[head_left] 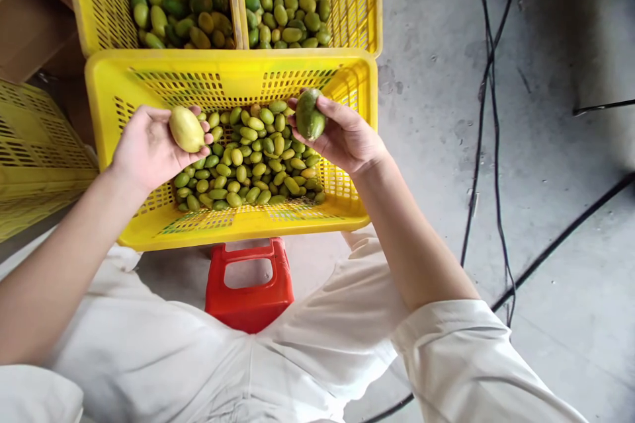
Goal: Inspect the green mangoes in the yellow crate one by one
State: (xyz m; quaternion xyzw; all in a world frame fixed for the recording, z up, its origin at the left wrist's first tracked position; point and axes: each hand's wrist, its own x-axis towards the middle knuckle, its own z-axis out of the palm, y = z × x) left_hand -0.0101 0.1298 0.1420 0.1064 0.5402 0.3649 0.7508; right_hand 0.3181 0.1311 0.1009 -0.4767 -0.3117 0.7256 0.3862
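Observation:
My left hand [151, 149], palm turned up, holds a pale yellow oval fruit [186, 129] in its curled fingers. A larger dark green oval fruit [311, 115] is gripped between the thumb and fingers of my right hand [344, 135]. Both hands are above a yellow plastic basket [238, 234] with slotted walls. Many small green and yellow-green oval fruits [253, 165] lie across the basket's bottom, below and between my hands. I cannot tell the exact kind of fruit.
Beyond the basket stands a divided yellow crate [354, 0] with larger green fruits on its left and rounder ones on its right. Another yellow crate [40, 145] is at the left, near cardboard [34, 26]. A red stool [248, 304] sits between my legs. Black cables [489, 79] cross the floor.

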